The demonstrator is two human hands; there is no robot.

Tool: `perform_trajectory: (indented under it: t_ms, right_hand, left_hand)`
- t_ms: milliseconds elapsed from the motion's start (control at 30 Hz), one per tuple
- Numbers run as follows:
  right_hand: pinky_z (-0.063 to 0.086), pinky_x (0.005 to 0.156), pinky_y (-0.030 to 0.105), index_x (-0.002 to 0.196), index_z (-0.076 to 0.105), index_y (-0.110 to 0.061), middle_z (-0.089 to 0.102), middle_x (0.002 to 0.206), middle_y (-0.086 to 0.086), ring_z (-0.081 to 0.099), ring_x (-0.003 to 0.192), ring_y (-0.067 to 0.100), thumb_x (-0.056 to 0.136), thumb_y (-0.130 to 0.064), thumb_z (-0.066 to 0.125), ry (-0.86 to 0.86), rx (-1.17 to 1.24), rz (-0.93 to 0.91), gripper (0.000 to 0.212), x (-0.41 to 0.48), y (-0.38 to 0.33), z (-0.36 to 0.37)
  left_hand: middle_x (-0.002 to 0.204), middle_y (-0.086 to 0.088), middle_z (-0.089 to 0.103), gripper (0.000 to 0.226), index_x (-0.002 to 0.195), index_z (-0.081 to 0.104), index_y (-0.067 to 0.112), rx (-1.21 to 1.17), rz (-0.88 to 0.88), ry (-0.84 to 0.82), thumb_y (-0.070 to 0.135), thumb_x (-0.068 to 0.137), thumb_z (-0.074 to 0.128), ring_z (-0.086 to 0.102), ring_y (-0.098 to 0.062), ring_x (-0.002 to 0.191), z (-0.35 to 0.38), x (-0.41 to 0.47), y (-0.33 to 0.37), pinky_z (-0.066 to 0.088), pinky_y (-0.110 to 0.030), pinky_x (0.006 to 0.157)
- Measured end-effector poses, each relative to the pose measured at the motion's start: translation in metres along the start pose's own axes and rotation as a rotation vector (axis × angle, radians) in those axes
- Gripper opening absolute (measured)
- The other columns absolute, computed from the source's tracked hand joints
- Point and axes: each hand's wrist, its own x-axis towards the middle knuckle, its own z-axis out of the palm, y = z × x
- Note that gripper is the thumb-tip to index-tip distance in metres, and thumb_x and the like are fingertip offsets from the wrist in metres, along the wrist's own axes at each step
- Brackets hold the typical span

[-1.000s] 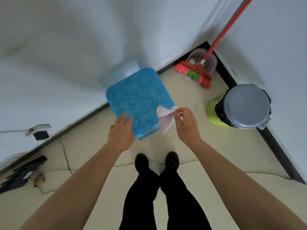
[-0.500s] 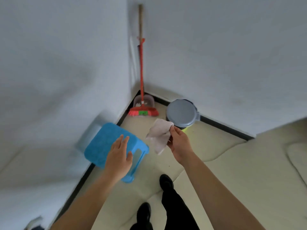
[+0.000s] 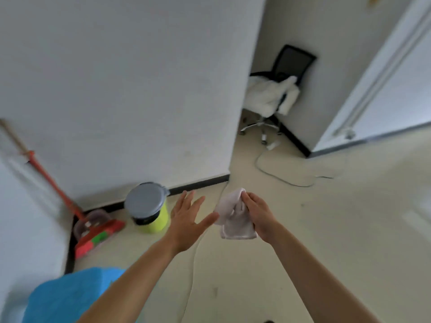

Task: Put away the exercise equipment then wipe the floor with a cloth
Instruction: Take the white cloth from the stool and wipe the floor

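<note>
One pale cloth (image 3: pixel 233 217) is held bunched in the right hand (image 3: pixel 258 213), fingers (image 3: pixel 250 202) curled round it, right of the lidded bin (image 3: pixel 147 206). It is judged soft, light and limp, best gathered by its bulk. The left hand (image 3: pixel 186 220), nearer the bin, is spread and empty. A blue stool (image 3: pixel 70 297) is cut off by the frame edge.

Right hand (image 3: pixel 257 216) grips cloth (image 3: pixel 233 220); left hand (image 3: pixel 187 220) spread, empty.
</note>
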Motion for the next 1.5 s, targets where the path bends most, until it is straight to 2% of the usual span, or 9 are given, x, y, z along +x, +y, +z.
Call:
perform_trajectory:
  t_ms: [100,167,233,300,600,833,1033,1233,1500]
  right_hand:
    - [0.052,0.079,0.032,0.096,0.068,-0.013,0.070,0.086,0.003,0.065,0.082,0.015,0.104,-0.035,0.051,0.059,0.105,-0.074,0.030,-0.022,-0.008,-0.081]
    - [0.050,0.080,0.033,0.103,0.068,-0.008,0.068,0.090,0.006,0.062,0.084,0.017,0.104,-0.036,0.051,0.095,0.151,-0.106,0.033,-0.037,-0.001,-0.136]
    - [0.048,0.080,0.032,0.110,0.066,-0.003,0.066,0.094,0.007,0.059,0.086,0.017,0.104,-0.034,0.050,0.171,0.174,-0.124,0.035,-0.051,0.010,-0.193]
    - [0.049,0.075,0.025,0.109,0.067,-0.007,0.067,0.093,0.004,0.059,0.086,0.015,0.105,-0.031,0.051,0.267,0.147,-0.122,0.029,-0.068,0.025,-0.253]
    - [0.057,0.072,0.027,0.114,0.067,-0.008,0.070,0.097,0.005,0.067,0.085,0.015,0.104,-0.029,0.052,0.308,0.155,-0.043,0.028,-0.129,0.080,-0.496]
    - [0.055,0.094,0.038,0.117,0.072,-0.014,0.075,0.110,0.006,0.070,0.102,0.016,0.087,-0.043,0.075,0.226,0.191,-0.084,0.042,-0.113,0.101,-0.604]
    - [0.060,0.079,0.037,0.109,0.070,-0.005,0.075,0.099,0.007,0.072,0.090,0.017,0.091,-0.022,0.073,0.419,0.294,-0.022,0.024,-0.058,0.119,-0.712]
    - [0.059,0.068,0.034,0.110,0.074,-0.016,0.076,0.101,0.010,0.072,0.088,0.016,0.097,-0.031,0.065,0.673,0.326,-0.014,0.022,-0.013,0.088,-0.864]
    - [0.060,0.074,0.045,0.104,0.071,-0.018,0.073,0.085,0.006,0.073,0.076,0.022,0.099,-0.029,0.063,1.042,0.427,-0.066,0.015,0.002,0.077,-1.062]
  left_hand:
    - [0.161,0.011,0.010,0.125,0.145,0.043,0.028,0.005,0.112,-0.137,0.104,0.047,0.031,-0.010,-0.010,0.150,0.033,0.016,0.077,0.006,-0.045,0.123]
    - [0.150,0.013,0.037,0.079,0.118,0.062,0.033,-0.099,0.193,-0.151,0.088,0.061,0.055,0.021,-0.014,0.147,0.059,0.023,0.126,0.027,-0.045,0.117]
    - [0.119,0.018,0.066,0.027,0.100,0.067,0.035,-0.338,0.272,-0.116,0.052,0.079,0.072,0.057,-0.003,0.117,0.089,0.031,0.176,0.046,-0.034,0.099]
    - [0.101,0.014,0.075,0.011,0.098,0.074,0.030,-0.508,0.266,-0.159,0.029,0.087,0.072,0.067,-0.004,0.101,0.119,0.037,0.226,0.051,-0.033,0.095]
    - [0.092,0.006,0.076,0.015,0.102,0.074,0.018,-0.560,0.340,-0.351,0.011,0.094,0.063,0.068,-0.002,0.084,0.274,0.063,0.429,0.051,-0.014,0.072]
    - [0.091,-0.002,0.076,0.013,0.104,0.072,0.013,-0.507,0.352,-0.387,0.013,0.093,0.065,0.068,-0.005,0.079,0.354,0.111,0.520,0.052,-0.016,0.068]
    - [0.076,0.003,0.075,0.005,0.093,0.074,0.017,-0.454,0.369,-0.419,0.016,0.089,0.070,0.067,-0.003,0.066,0.447,0.198,0.596,0.049,-0.012,0.060]
    - [0.071,-0.003,0.073,0.019,0.081,0.071,0.011,-0.448,0.351,-0.412,0.029,0.087,0.072,0.067,-0.013,0.066,0.544,0.299,0.710,0.051,-0.018,0.059]
    - [0.089,0.002,0.069,0.029,0.088,0.072,0.019,-0.069,0.842,-0.204,0.046,0.091,0.062,0.064,-0.017,0.086,0.672,0.391,0.882,0.052,-0.032,0.075]
